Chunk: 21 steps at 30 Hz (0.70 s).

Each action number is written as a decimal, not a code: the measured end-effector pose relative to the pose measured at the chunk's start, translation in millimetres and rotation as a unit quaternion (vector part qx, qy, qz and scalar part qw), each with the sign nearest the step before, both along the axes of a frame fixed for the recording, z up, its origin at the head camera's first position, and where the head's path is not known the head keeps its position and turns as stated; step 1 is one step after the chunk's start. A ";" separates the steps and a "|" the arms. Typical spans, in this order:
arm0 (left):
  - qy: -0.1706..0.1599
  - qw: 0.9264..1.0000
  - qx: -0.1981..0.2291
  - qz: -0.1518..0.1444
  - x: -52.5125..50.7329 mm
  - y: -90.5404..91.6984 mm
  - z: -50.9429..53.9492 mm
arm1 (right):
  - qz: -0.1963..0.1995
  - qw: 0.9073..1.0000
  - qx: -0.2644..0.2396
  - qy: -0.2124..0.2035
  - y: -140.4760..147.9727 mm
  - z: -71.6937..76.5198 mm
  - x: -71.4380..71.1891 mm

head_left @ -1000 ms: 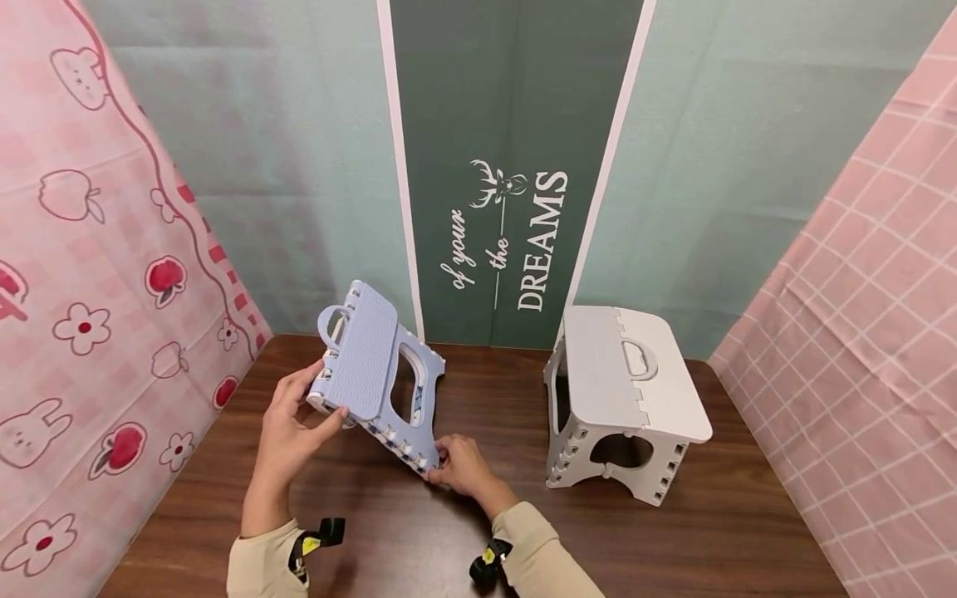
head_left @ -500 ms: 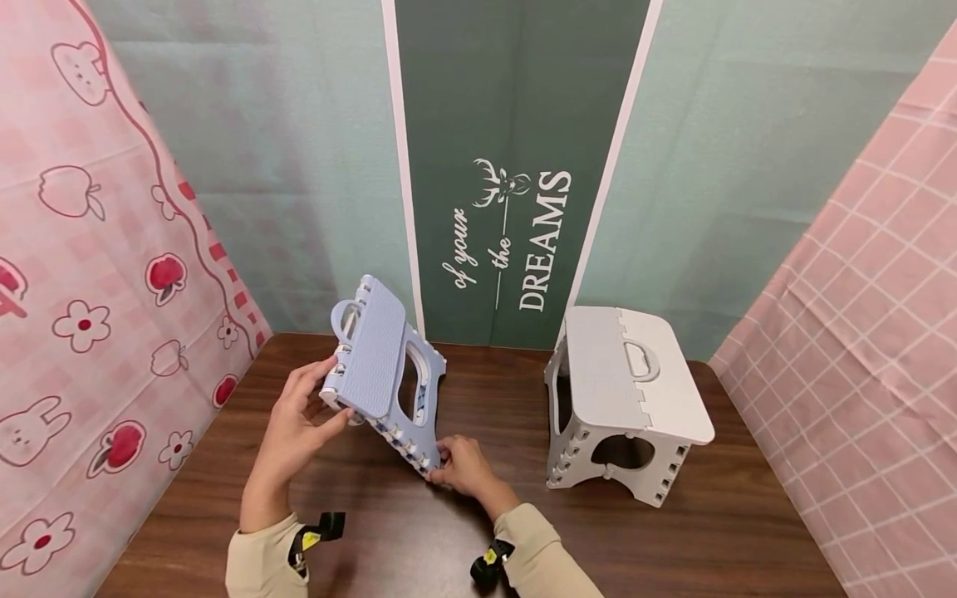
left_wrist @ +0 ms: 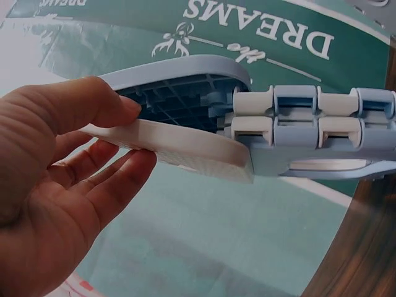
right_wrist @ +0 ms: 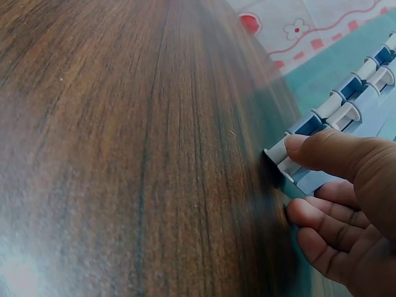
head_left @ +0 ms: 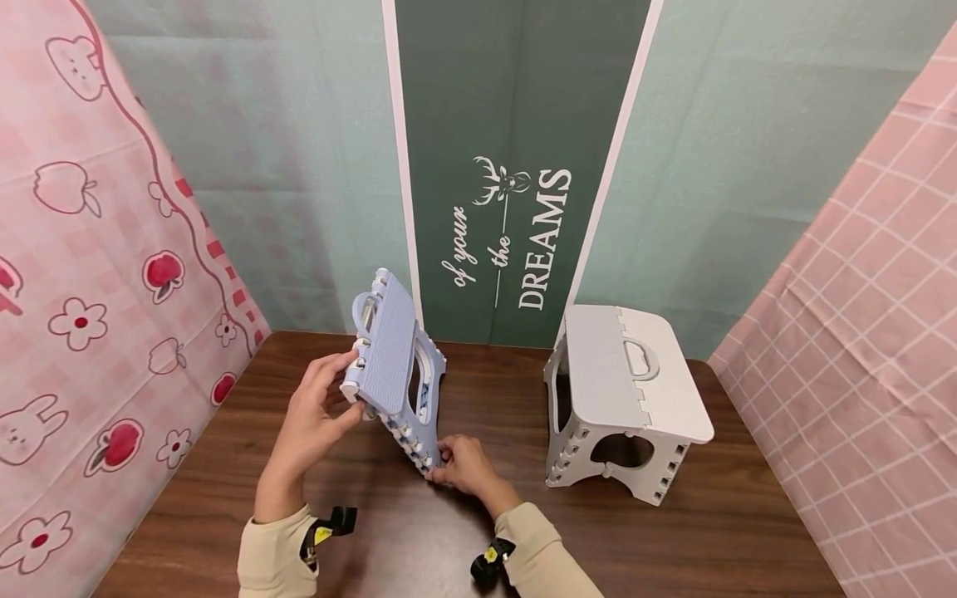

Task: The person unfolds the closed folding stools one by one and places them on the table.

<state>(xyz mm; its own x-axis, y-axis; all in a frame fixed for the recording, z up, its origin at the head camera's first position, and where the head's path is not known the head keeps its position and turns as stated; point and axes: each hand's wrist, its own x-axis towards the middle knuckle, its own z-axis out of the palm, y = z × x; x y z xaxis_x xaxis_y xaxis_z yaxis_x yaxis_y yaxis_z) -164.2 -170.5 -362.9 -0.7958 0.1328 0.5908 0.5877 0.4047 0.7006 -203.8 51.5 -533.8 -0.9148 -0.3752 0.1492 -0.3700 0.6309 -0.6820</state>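
A blue-and-white folding step stool point(head_left: 389, 357) stands nearly folded and tilted, left of the middle of the table. My left hand point(head_left: 310, 419) holds the near end of its top. In the left wrist view, the thumb lies over the edge of the white seat panel point(left_wrist: 192, 143) and fingertips touch its other face; the blue panel point(left_wrist: 173, 65) stands close beside it. My right hand point(head_left: 469, 467) pinches the stool's lower near corner at the tabletop. The right wrist view shows its thumb point(right_wrist: 328, 151) on the hinged white-and-blue leg edge.
A light grey and white folding stool point(head_left: 624, 390) stands unfolded to the right on the brown wooden table point(head_left: 419, 548). A green cloth point(head_left: 516, 108) hangs behind, with pink patterned cloths point(head_left: 112, 274) at both sides.
The blue stool's top has swung right and become more upright, its panels folding closer together. My left hand has moved right with it. My right hand has stayed at the bottom corner.
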 end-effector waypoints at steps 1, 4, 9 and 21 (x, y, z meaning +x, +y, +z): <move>0.002 1.000 -0.003 0.000 0.2 1.9 1.2 | 0.001 1.000 0.002 0.003 0.3 -0.1 0.1; 0.010 1.000 -0.011 -0.005 -0.8 7.8 3.1 | 0.000 1.000 0.006 0.007 0.9 -0.2 0.3; 0.043 0.999 -0.023 -0.016 -13.7 15.0 -8.5 | -0.002 1.000 0.007 0.006 1.0 -0.6 -0.2; 0.059 0.996 -0.046 -0.049 -29.6 33.0 -20.6 | -0.001 1.000 0.016 0.016 -0.4 -2.4 1.8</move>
